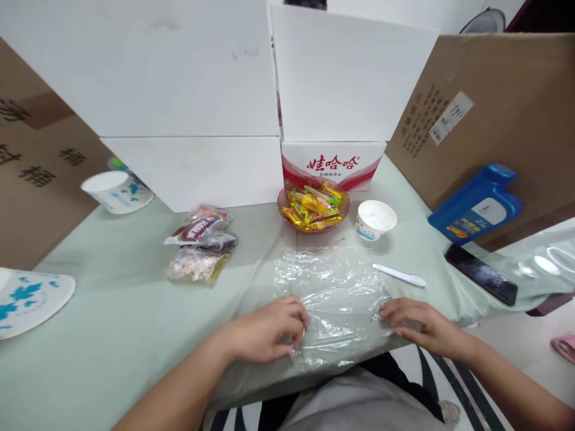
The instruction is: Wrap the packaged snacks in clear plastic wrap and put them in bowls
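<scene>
A clear plastic bag (330,287) lies flat and crinkled on the pale green tablecloth (135,311) right in front of me. My left hand (265,329) has its fingers curled and pinching the bag's left edge near the table's front. My right hand (415,323) rests on the bag's right edge, fingers bent and pressing the plastic down. A white pen (399,275) lies just beyond my right hand.
A red bowl of yellow wrapped sweets (313,208) and a small paper bowl (375,219) stand behind the bag. Snack packets (202,242) lie at left, paper bowls (117,190) farther left. A phone (481,274) and blue bottle (476,203) lie at right. Cardboard and white boxes wall the back.
</scene>
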### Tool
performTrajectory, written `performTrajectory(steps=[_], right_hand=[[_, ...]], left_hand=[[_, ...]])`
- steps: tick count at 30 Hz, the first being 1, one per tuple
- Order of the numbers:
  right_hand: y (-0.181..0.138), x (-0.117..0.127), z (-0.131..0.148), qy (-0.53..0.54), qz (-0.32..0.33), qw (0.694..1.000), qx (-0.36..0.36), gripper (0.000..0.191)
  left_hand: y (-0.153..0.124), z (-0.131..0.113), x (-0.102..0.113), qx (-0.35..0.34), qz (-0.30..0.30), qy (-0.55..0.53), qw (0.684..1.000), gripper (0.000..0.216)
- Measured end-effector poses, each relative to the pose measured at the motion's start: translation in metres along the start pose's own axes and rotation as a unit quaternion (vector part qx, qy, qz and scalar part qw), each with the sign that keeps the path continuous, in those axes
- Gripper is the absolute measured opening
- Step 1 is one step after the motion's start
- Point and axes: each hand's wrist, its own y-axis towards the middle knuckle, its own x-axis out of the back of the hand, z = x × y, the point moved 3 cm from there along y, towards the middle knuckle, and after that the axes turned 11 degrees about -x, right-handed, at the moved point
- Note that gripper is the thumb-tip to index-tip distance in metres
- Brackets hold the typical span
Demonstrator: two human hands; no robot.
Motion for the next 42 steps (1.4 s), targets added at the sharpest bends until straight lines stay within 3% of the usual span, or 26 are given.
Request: performTrajectory(steps=[3,7,12,18,22,24,27,29,32,34,36,40,42], right_hand=[[0.009,0.008,0.003,0.066,-0.048,0.996,-0.046,0.021],[0.036,0.009,0.006,0.131,-0.131,0.979,-0.083,0.029],[0.075,0.001,0.000,0.007,-0.208,0.970,-0.127,0.025],[0.093,-0.012,-0.003,-0.142,-0.221,0.958,-0.117,0.024],[0.092,-0.016,-0.005,-0.185,-0.234,0.947,-0.118,0.025],[0.092,-0.017,-0.005,-0.201,-0.238,0.943,-0.114,0.025],[0.093,-0.020,-0.004,-0.227,-0.242,0.938,-0.103,0.025],[0.093,-0.022,-0.003,-0.246,-0.241,0.934,-0.099,0.025],[0.094,-0.024,-0.002,-0.269,-0.227,0.930,-0.105,0.026],[0.094,-0.019,-0.005,-0.273,-0.215,0.931,-0.116,0.026],[0.094,-0.008,-0.007,-0.281,-0.230,0.922,-0.135,0.027],[0.087,0.009,0.005,-0.313,-0.336,0.881,-0.115,0.030],[0.086,-0.003,0.020,-0.309,-0.320,0.895,-0.032,0.031]], left_hand=[[-0.006,0.006,0.009,0.038,-0.036,-0.166,0.985,0.003],[-0.010,0.025,0.017,0.114,-0.193,-0.274,0.935,0.025],[-0.013,0.053,0.022,0.216,-0.357,-0.230,0.879,0.041],[-0.016,0.061,0.024,0.256,-0.382,-0.129,0.879,0.024],[-0.021,0.059,0.029,0.332,-0.349,0.051,0.875,0.016],[-0.023,0.058,0.030,0.371,-0.329,0.154,0.855,0.013],[-0.023,0.051,0.029,0.336,-0.371,0.281,0.819,0.016],[-0.016,0.044,0.022,0.218,-0.370,0.324,0.843,0.019],[-0.001,0.038,0.004,0.060,-0.228,0.312,0.921,0.028],[0.006,0.041,-0.006,0.053,-0.119,0.298,0.946,0.052],[0.008,0.045,-0.011,0.086,-0.051,0.290,0.952,0.070],[0.007,0.048,-0.010,0.119,-0.017,0.277,0.953,0.073],[0.006,0.046,-0.009,0.121,-0.015,0.276,0.954,0.073]])
